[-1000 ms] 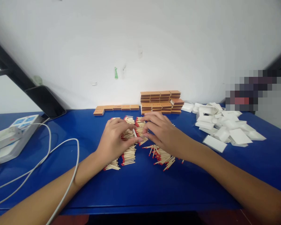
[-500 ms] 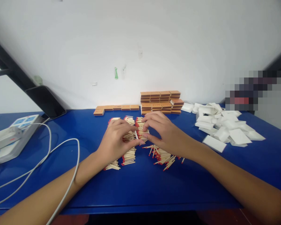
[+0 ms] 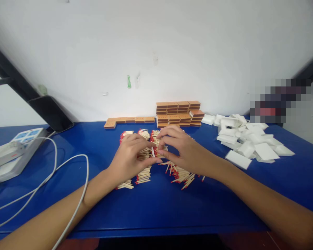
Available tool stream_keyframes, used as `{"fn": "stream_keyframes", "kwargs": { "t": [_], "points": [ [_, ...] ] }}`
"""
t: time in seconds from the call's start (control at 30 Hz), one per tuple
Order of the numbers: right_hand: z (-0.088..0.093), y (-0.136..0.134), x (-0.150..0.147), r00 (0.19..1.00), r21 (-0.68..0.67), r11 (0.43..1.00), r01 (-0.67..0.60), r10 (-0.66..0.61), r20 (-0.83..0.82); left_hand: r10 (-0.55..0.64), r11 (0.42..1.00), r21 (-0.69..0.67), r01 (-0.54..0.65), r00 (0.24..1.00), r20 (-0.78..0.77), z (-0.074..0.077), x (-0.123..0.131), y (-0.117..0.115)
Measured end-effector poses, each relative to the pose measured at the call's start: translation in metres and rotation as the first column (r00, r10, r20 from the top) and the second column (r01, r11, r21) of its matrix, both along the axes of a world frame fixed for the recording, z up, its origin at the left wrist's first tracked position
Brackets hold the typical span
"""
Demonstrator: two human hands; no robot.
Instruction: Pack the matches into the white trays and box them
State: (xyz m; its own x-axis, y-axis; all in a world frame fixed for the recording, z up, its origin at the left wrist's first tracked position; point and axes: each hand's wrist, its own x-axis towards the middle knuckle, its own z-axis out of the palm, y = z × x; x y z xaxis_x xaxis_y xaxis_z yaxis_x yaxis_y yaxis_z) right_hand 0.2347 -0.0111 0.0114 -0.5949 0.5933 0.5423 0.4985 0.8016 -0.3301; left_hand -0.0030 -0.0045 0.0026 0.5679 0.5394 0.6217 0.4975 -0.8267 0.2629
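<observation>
My left hand (image 3: pixel 131 151) is closed around the end of a small white matchbox tray (image 3: pixel 153 152), thumb at the near side and fingers at the far side. Matches with red heads lie in the tray, partly hidden by my fingers. My right hand (image 3: pixel 178 146) is at the tray's other end, its thumb and index finger pinched together on matches (image 3: pixel 157 152) there. Under and beside my left hand run rows of matches (image 3: pixel 143 175). A loose heap of matches (image 3: pixel 184 176) lies below my right hand.
Orange matchboxes (image 3: pixel 173 118) stand stacked against the wall, with a low row of matchboxes (image 3: pixel 130 120) left of them. White trays (image 3: pixel 250 139) are piled at the right. A power strip (image 3: pixel 23 149) and a white cable (image 3: pixel 87 170) occupy the left, the cable crossing my left forearm.
My right thumb and index finger have drawn closer together and slightly left, toward the tray. My left hand keeps its hold on the tray with hardly any movement.
</observation>
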Motion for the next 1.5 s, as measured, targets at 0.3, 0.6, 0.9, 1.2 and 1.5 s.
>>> {"fn": "stream_keyframes", "kwargs": {
  "t": [0.3,0.6,0.9,1.2,1.5],
  "points": [
    [-0.001,0.001,0.001,1.0,-0.026,0.999,-0.026,0.026,-0.012,-0.014,1.0,0.026,0.014,1.0,0.019,-0.001,0.0,0.0],
    [0.001,0.001,-0.001,0.999,-0.028,0.999,-0.026,0.026,-0.023,-0.024,0.999,0.024,0.024,1.0,0.004,0.0,0.0,-0.001],
    [0.002,0.001,0.0,0.997,-0.02,1.0,0.006,-0.007,-0.074,-0.048,0.998,0.031,0.047,0.999,0.026,-0.001,0.001,0.0],
    [0.001,0.001,0.0,0.998,-0.009,0.998,-0.055,0.055,-0.034,-0.044,0.999,0.015,0.043,0.998,0.047,0.0,0.001,0.0],
    [0.01,0.001,0.007,0.999,-0.082,0.997,0.01,-0.013,-0.037,-0.001,1.0,-0.021,0.004,0.991,0.132,-0.002,0.0,0.001]
  ]
}}
